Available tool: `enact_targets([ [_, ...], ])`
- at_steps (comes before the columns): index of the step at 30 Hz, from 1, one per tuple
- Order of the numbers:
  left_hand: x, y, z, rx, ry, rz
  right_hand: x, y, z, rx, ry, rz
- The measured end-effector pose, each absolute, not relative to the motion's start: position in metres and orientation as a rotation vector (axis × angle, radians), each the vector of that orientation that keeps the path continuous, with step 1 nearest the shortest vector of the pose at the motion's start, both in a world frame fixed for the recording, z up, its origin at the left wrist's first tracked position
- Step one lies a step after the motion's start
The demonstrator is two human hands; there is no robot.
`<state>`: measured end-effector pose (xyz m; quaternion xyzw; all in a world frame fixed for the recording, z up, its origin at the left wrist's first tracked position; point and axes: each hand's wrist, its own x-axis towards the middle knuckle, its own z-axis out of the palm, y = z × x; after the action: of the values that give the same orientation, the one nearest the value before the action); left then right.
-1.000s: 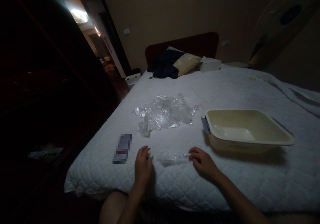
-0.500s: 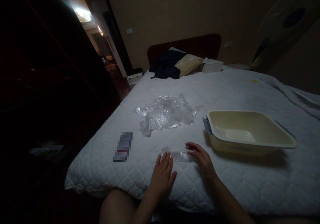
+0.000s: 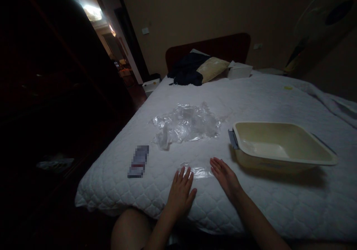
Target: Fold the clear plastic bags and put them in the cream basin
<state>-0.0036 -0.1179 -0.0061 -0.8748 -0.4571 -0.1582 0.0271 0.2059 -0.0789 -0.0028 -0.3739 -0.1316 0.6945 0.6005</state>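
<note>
A small clear plastic bag (image 3: 201, 172) lies flat on the white quilted bed (image 3: 259, 209), between my two hands. My left hand (image 3: 182, 191) rests palm down with its fingers spread, the fingertips at the bag's left end. Beside the bag's right end is my right hand (image 3: 225, 177), its fingers stretched out and nothing held in it. Farther up the bed lies a spread heap of crumpled clear plastic bags (image 3: 188, 125).
On the right stands a cream plastic basin (image 3: 281, 162) with grey handles. A pixelated, phone-like flat object (image 3: 138, 162) lies on the left. Dark cloth (image 3: 186, 69), a beige pillow (image 3: 212, 69) and a white box (image 3: 240, 71) are near the headboard.
My right hand has turned and flattened beside the bag's right end, uncovering more of the plastic. My left hand has barely moved. The view has shifted slightly.
</note>
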Motion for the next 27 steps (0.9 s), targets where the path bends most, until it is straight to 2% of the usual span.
enact_targets([
  [3, -0.004, -0.117, -0.009, -2.764, -1.521, -0.729, 0.217, -0.078, -0.005, -0.847, -0.282, 1.662],
  [8, -0.007, -0.111, -0.009, -2.526, -1.975, -1.547, 0.217, -0.085, -0.005, -0.702, -0.266, 1.646],
  [10, -0.008, -0.108, -0.003, -2.374, -1.994, -1.662, 0.219, -0.088, -0.001, -0.613, -0.205, 1.667],
  [12, -0.008, -0.107, 0.005, -2.370, -1.827, -1.522, 0.222, -0.091, 0.004, -0.535, -0.143, 1.698],
  [16, 0.005, -0.109, 0.022, -2.619, -1.379, -0.915, 0.226, -0.092, 0.009, -0.471, -0.092, 1.728],
  [20, 0.026, -0.110, 0.027, -2.687, -1.372, -0.436, 0.227, -0.094, 0.007, -0.452, -0.094, 1.731],
  [27, 0.040, -0.098, 0.024, -2.519, -1.535, -0.307, 0.228, -0.097, 0.007, -0.468, -0.150, 1.726],
])
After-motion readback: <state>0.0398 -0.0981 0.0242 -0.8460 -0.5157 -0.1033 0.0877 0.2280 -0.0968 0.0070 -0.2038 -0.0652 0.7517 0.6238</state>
